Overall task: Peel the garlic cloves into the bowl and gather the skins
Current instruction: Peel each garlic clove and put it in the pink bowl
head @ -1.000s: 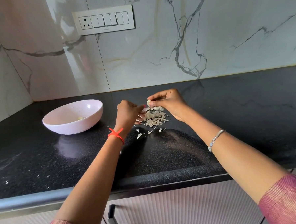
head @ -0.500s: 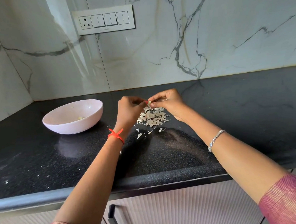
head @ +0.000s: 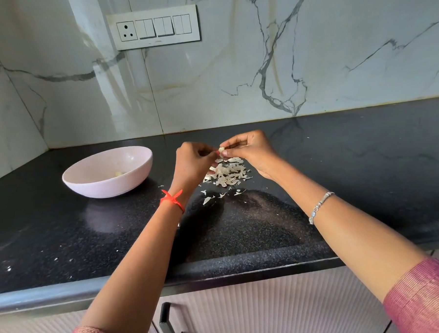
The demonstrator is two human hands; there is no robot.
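A speckled black stone counter [head: 353, 172] carries a pale pink round bowl [head: 127, 184] near its back left corner, a yellowish peeled clove [head: 117, 173] inside, and off-white papery garlic skins [head: 226, 175] at its middle. The held garlic clove [head: 221, 149] is pale cream. Grey veins cross the white marble wall [head: 233, 71]; the switch plate [head: 155, 27] is white. A red thread [head: 173, 199] rings the left wrist, a silver bracelet [head: 319, 205] the right; the sleeves [head: 429, 305] are ribbed pink.

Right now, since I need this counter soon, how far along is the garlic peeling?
Done: a peeled pale clove lies in the pink round bowl; papery skins are piled on the black counter. In hand: left hand and right hand pinch a small garlic clove above them. Remaining: finishing it, gathering stray flakes.
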